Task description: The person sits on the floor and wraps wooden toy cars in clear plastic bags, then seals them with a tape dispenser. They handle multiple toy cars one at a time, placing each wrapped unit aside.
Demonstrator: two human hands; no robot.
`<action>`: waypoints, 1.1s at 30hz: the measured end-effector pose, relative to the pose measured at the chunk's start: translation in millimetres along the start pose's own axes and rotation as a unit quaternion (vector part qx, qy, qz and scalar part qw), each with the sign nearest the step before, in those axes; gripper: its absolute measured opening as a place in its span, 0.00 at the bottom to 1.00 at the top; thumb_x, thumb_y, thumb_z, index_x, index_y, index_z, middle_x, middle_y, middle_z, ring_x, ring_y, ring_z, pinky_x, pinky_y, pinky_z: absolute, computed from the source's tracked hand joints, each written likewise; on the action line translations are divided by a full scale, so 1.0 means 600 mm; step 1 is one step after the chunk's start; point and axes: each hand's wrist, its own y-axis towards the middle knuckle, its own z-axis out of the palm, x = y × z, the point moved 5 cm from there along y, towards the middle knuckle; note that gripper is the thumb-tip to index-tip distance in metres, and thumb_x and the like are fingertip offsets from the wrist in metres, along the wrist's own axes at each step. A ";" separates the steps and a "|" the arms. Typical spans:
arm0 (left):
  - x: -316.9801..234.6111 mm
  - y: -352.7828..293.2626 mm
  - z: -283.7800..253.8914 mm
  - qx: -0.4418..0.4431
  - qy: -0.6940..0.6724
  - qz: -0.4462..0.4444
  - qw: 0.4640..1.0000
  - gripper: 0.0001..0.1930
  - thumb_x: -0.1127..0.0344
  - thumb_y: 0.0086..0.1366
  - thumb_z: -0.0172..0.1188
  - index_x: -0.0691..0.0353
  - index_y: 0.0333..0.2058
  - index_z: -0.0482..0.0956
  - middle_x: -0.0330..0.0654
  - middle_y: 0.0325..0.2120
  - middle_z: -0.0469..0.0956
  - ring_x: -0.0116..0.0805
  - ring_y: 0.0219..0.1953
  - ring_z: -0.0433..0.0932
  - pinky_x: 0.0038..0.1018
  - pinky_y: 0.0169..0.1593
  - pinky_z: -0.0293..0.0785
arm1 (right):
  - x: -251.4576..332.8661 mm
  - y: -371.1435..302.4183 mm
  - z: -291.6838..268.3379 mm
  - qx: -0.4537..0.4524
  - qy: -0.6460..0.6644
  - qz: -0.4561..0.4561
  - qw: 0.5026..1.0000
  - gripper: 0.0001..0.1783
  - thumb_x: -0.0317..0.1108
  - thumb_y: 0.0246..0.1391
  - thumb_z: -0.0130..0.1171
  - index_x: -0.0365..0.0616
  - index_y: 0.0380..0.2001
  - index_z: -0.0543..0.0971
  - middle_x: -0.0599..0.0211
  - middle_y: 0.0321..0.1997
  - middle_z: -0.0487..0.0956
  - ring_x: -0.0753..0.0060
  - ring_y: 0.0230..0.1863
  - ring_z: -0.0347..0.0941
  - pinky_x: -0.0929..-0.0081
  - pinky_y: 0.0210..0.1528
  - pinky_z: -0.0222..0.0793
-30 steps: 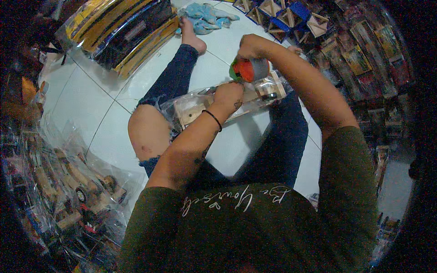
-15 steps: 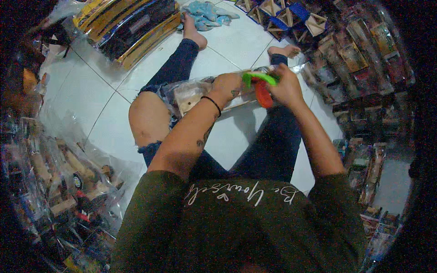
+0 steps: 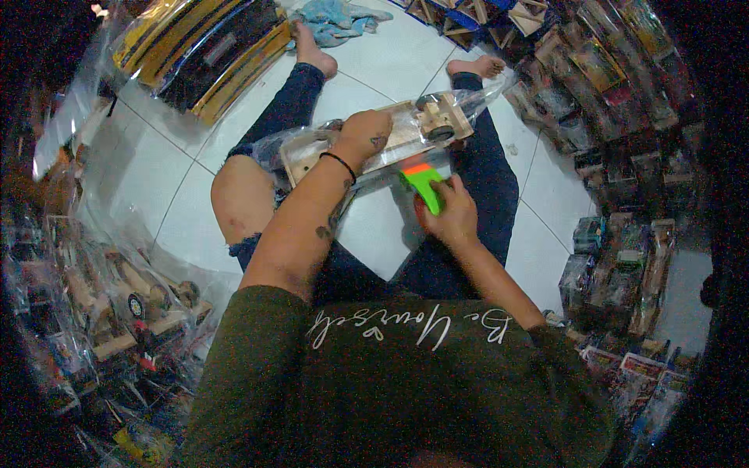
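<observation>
A long wooden toy truck (image 3: 402,132) in clear plastic wrap lies upside down or on its side across my legs. Black wheels on a wooden axle block show at its right end. My left hand (image 3: 363,139) is closed on the middle of the truck, its fingertips partly hidden. Just below the truck's near edge, my right hand (image 3: 452,214) grips a bright green and orange hand tool (image 3: 425,191). Its orange end points toward the truck; its exact kind is not clear.
Stacked wrapped yellow and black toys (image 3: 207,54) stand at the far left, beside a light blue cloth (image 3: 339,22). Rows of wrapped wooden toys (image 3: 601,70) line the right side. More wrapped wooden vehicles (image 3: 125,300) lie at the left on the white tiled floor (image 3: 168,117).
My right hand has drawn the green and orange tool from over the truck's right end toward me. The wheels there now show. My left hand stays on the truck.
</observation>
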 end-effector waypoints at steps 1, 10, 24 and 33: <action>-0.001 0.000 -0.004 -0.016 0.003 0.005 1.000 0.18 0.59 0.61 0.42 0.67 0.28 0.77 0.57 0.25 0.77 0.54 0.30 0.77 0.44 0.38 0.73 | -0.009 0.012 0.022 0.017 0.002 0.008 1.000 0.25 0.37 0.33 0.66 0.40 0.39 0.76 0.56 0.41 0.70 0.53 0.39 0.71 0.60 0.42 0.70; -0.004 0.001 -0.010 0.028 0.017 -0.006 0.999 0.17 0.59 0.61 0.43 0.64 0.29 0.77 0.56 0.29 0.77 0.54 0.33 0.77 0.43 0.39 0.72 | -0.098 -0.029 -0.110 -0.242 0.140 0.018 0.960 0.21 0.35 0.34 0.65 0.40 0.35 0.74 0.57 0.37 0.72 0.53 0.40 0.69 0.64 0.44 0.66; -0.011 0.086 -0.020 0.184 -0.078 0.038 0.979 0.22 0.55 0.62 0.47 0.67 0.48 0.69 0.53 0.41 0.74 0.45 0.45 0.73 0.37 0.50 0.67 | -0.313 -0.028 -0.098 -0.327 -0.142 0.234 0.904 0.34 0.47 0.47 0.60 0.48 0.57 0.63 0.59 0.63 0.57 0.56 0.63 0.50 0.54 0.61 0.46; 0.101 0.071 0.041 0.481 -0.303 -0.263 0.780 0.44 0.27 0.56 0.35 0.59 0.57 0.62 0.45 0.51 0.68 0.38 0.48 0.69 0.32 0.54 0.63 | 0.050 0.113 0.194 -0.153 0.249 0.078 0.953 0.58 0.57 0.47 0.52 0.24 0.60 0.32 0.32 0.65 0.29 0.34 0.67 0.25 0.52 0.67 0.26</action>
